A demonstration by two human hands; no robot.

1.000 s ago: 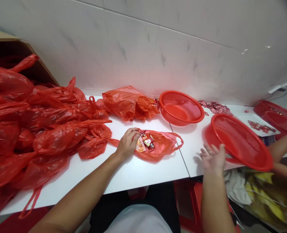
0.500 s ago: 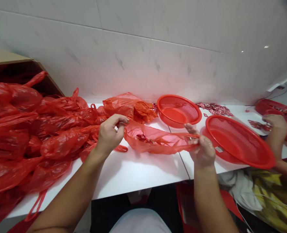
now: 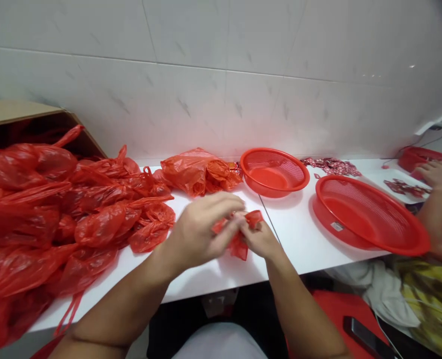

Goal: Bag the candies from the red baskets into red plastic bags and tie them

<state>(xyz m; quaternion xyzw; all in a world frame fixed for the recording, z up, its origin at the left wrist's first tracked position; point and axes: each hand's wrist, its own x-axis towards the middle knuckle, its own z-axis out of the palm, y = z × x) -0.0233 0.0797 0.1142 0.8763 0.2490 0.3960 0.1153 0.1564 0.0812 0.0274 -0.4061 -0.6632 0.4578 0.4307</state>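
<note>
Over the white table, both hands meet around one red plastic bag (image 3: 239,247), which is bunched up between them. My left hand (image 3: 208,229) is closed, thumb and fingers pinching the bag's gathered top; it is slightly blurred. My right hand (image 3: 259,237) is closed on the bag from the other side, a fold of red film standing up above its fingers. The hands cover most of the bag, so its contents are hidden.
Knotted red bags (image 3: 105,219) pile up at left before a cardboard box (image 3: 22,112). Behind my hands lies a crumpled bag (image 3: 191,169). Red baskets (image 3: 275,187) (image 3: 355,239) and small red packets (image 3: 333,167) are on the right, with another person's hand (image 3: 440,174) beyond.
My hands have come together from holding the bag stretched wide, and the bag is now bunched between them. The view has shifted slightly, and the other person's hand has moved up and right.
</note>
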